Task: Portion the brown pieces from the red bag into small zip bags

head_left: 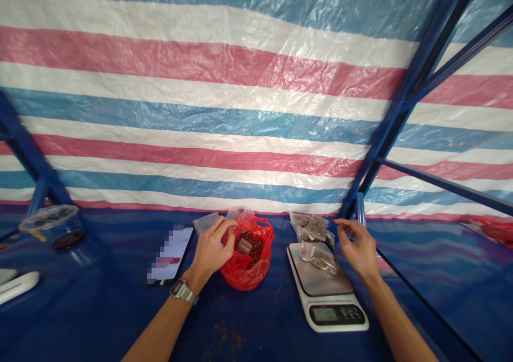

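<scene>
My left hand [213, 248], with a metal watch on its wrist, hovers at the left rim of a red plastic bag [245, 276]. Its fingers are bent, thumb and forefinger slightly apart, with nothing visible between them. Inside the bag lie small reddish-brown dried pieces and a small clear scoop or cup [244, 246]. To the right, a filled clear packet [318, 257] rests on a white kitchen scale [326, 284] with a metal top. My right hand [358, 246] is just right of the scale, fingers curved and apart, holding nothing. Several filled packets [315, 226] lie behind the scale.
Flat clear bags [206, 223] lie behind my left hand. A phone [171, 255] is left of it. A clear plastic tub [54, 227] with dark contents stands far left, near a white object [19, 287]. Blue metal posts [395, 116] and striped sheeting [200, 68] close off the back.
</scene>
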Tool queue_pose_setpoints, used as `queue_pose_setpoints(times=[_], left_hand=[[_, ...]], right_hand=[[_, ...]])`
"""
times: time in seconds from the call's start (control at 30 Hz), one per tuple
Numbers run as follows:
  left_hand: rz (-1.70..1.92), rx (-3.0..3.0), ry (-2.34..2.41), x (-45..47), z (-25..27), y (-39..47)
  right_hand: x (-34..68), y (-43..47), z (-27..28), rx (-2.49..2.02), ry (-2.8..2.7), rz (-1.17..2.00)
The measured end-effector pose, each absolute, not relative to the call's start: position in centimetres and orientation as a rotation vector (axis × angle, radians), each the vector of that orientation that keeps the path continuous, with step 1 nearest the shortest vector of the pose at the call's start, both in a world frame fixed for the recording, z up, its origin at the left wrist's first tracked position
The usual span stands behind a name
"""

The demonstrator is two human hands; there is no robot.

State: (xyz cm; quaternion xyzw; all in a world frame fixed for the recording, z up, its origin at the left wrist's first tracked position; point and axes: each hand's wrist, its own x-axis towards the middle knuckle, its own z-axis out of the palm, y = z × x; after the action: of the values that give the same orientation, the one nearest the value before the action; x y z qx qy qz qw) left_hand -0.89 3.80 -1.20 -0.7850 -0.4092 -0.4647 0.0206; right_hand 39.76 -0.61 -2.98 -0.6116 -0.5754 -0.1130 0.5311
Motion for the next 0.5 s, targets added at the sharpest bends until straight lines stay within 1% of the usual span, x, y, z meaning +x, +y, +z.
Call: queue_pose_setpoints(times=[0.5], left_hand=[[-1.450, -2.406, -1.230, -0.78, -1.11, 3.84]], right_hand=[[39.60, -0.66, -2.87, -1.459, -1.380, -0.282]])
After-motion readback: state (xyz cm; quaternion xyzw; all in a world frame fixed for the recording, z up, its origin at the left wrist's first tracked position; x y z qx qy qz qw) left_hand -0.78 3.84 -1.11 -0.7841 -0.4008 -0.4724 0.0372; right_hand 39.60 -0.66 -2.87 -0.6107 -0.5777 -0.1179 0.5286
